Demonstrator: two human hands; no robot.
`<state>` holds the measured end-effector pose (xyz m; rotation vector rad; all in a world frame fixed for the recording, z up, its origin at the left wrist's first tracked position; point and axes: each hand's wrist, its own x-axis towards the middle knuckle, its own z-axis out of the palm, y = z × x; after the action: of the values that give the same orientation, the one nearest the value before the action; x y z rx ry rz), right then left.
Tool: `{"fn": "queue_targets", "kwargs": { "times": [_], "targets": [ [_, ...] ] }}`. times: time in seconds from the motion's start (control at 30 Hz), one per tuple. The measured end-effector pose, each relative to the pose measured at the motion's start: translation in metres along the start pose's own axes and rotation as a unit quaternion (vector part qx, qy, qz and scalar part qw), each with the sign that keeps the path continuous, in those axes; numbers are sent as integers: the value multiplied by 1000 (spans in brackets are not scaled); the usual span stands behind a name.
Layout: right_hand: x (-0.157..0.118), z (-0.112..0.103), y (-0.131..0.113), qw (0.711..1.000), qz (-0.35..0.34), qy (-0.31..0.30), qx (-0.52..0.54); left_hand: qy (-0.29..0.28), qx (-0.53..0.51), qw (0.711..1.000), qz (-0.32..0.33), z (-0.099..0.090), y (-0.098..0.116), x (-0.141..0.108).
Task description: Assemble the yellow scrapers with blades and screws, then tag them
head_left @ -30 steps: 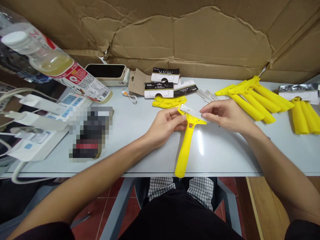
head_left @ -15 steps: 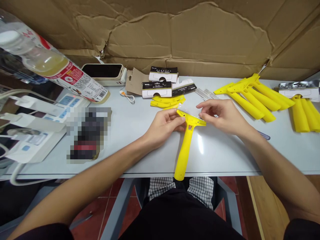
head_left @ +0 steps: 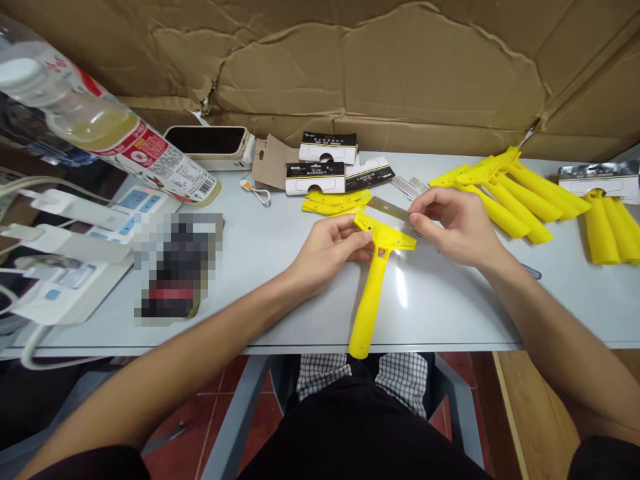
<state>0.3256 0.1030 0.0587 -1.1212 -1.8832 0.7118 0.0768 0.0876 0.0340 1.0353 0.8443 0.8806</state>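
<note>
My left hand [head_left: 323, 257] grips a yellow plastic scraper [head_left: 370, 300] by the left side of its wide head, thumb on top. The scraper's handle points toward me and reaches past the table's front edge. Between the fingertips of my right hand [head_left: 457, 223] is the right end of a thin metal blade [head_left: 386, 208]. The blade lies just beyond the scraper's head, roughly along it; whether the two touch I cannot tell. Behind them rest yellow strips [head_left: 333, 201] and more metal blades [head_left: 407, 187].
Several yellow scrapers [head_left: 505, 187] lie piled on the right, with packaged ones [head_left: 600, 230] farther right. Black-and-white cardboard packages [head_left: 315, 179] sit at the back. To the left are a phone [head_left: 210, 141], a drink bottle [head_left: 150, 157], a power strip [head_left: 75, 283] and a blurred-out object [head_left: 177, 270].
My right hand has shifted slightly right and now pinches the metal blade, which shows dark and clear beyond the scraper's head. The left hand and scraper have barely moved.
</note>
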Motion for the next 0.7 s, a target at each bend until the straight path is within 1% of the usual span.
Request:
{"fn": "queue_targets", "kwargs": {
  "times": [0.07,0.17,0.23,0.27,0.43,0.6,0.7],
  "targets": [
    [-2,3,-1,999,-29,15,-21,0,-5,1000,0,0,0,0],
    [-4,7,-2,997,-57,-33,-49,4,-4,1000,0,0,-1,1],
    [-4,7,-1,995,-69,-64,-45,8,-3,1000,1,-1,-2,1],
    [-3,6,-1,994,-75,-69,-41,10,-2,1000,0,-1,-2,1],
    [-2,4,2,995,-67,-64,-26,10,1,1000,2,0,-1,1],
    [-4,7,2,994,-74,-48,-61,3,15,1000,5,0,0,2],
    [-5,6,1,994,-70,-53,-65,6,20,1000,10,0,0,2]
  ]
}}
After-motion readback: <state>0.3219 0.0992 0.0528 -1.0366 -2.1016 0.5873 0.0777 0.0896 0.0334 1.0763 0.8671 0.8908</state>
